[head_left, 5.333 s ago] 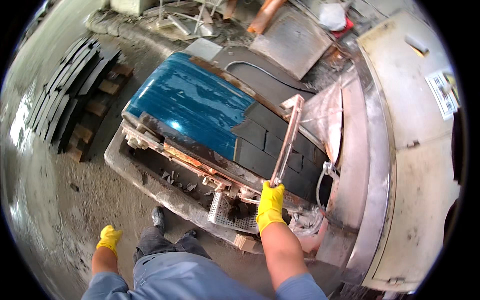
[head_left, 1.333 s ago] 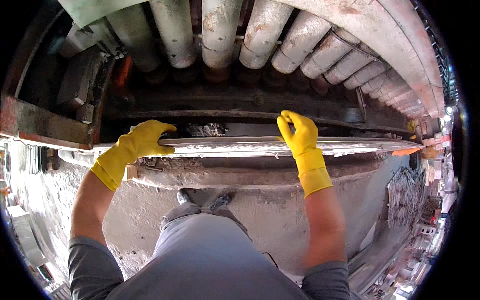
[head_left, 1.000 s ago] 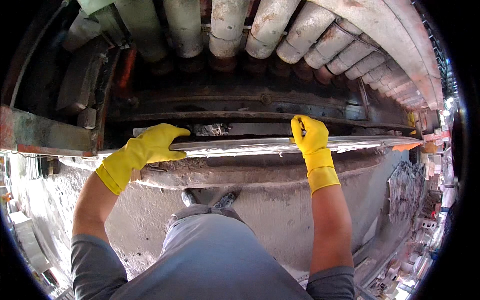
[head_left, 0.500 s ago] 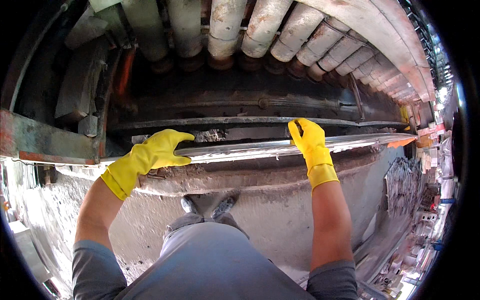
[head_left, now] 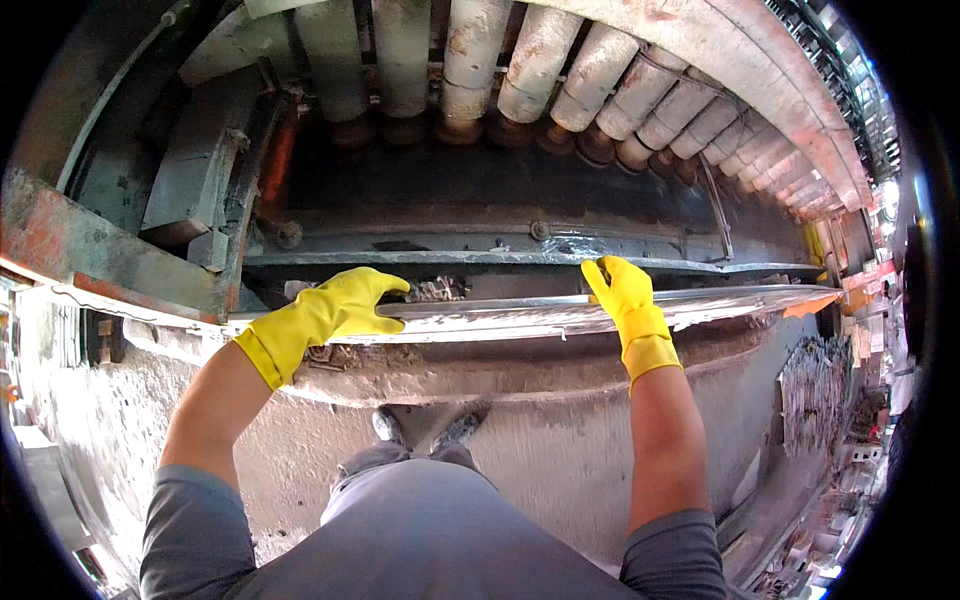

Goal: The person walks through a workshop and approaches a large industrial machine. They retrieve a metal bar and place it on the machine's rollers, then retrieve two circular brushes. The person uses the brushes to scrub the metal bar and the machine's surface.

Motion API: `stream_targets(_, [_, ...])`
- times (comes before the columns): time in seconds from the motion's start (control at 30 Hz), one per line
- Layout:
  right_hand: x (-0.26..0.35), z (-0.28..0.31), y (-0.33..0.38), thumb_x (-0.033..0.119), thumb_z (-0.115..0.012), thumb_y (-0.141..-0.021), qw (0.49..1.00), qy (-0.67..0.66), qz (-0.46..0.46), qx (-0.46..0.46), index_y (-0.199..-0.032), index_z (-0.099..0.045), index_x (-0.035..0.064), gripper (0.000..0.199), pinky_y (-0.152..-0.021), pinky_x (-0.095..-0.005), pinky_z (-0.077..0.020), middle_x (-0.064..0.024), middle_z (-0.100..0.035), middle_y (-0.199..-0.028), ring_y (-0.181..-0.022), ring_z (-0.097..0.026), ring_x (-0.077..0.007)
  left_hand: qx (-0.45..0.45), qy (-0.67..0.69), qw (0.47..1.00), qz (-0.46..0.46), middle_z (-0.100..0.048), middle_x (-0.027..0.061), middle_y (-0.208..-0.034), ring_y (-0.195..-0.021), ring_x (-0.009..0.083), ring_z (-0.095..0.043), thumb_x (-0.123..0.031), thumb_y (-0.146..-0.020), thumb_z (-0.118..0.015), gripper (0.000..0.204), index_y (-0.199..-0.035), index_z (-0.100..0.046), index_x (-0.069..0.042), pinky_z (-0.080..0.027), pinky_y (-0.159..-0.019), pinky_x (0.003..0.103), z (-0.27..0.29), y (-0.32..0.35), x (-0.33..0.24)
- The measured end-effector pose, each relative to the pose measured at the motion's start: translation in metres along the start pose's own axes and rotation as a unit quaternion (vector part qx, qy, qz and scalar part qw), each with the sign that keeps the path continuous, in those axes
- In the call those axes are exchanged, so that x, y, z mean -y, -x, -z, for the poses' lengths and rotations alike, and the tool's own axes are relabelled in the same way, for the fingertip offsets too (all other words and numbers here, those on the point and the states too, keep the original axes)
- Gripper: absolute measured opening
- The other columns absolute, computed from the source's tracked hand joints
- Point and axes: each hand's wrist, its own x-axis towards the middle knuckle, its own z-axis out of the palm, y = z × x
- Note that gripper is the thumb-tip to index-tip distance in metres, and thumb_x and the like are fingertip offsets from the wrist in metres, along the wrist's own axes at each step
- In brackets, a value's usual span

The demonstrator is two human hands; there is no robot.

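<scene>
Two yellow-gloved hands, left hand (head_left: 330, 312) and right hand (head_left: 622, 292), each grip closed on the long metal strip (head_left: 520, 315), hold it level along the ledge's edge (head_left: 480, 360) beneath a row of pipes (head_left: 560, 80).

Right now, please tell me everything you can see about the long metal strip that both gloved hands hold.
The long metal strip is thin, flat and silvery, with a dull, smeared shine; its far right tip looks orange. It lies nearly level across the view, in front of the machine's dark opening and above a rough, dirty ledge. The left hand, in a yellow glove, rests on its left part; the right hand, also gloved, grips it further right.
</scene>
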Motion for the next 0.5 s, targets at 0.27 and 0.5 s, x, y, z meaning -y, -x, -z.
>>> stream_targets(0.27, [0.004,-0.002,0.015,0.057,-0.065,-0.098,0.999,-0.038,-0.034,0.010,-0.109,-0.080,0.0049,0.055,-0.088,-0.0436,-0.0579,-0.0179,-0.080,-0.101,-0.097,-0.076,-0.0368,-0.017,0.012,1.000,-0.015,-0.070,0.0252,-0.137,-0.128,0.0399,-0.066,-0.034,-0.082,-0.085,0.073,-0.144,-0.064,0.000,-0.049,-0.113,0.043,-0.013,0.007,0.005])
stream_targets(0.5, [0.011,0.005,0.019,0.059,-0.063,-0.099,0.999,0.008,-0.024,0.043,-0.111,-0.079,0.0069,0.056,-0.092,-0.0455,-0.0567,-0.0172,-0.079,-0.107,-0.103,-0.073,-0.0419,-0.046,-0.013,0.998,-0.029,-0.069,0.0243,-0.138,-0.129,0.0402,-0.065,-0.034,-0.080,-0.088,0.075,-0.144,-0.064,-0.002,-0.048,-0.114,0.045,-0.020,0.015,0.004])
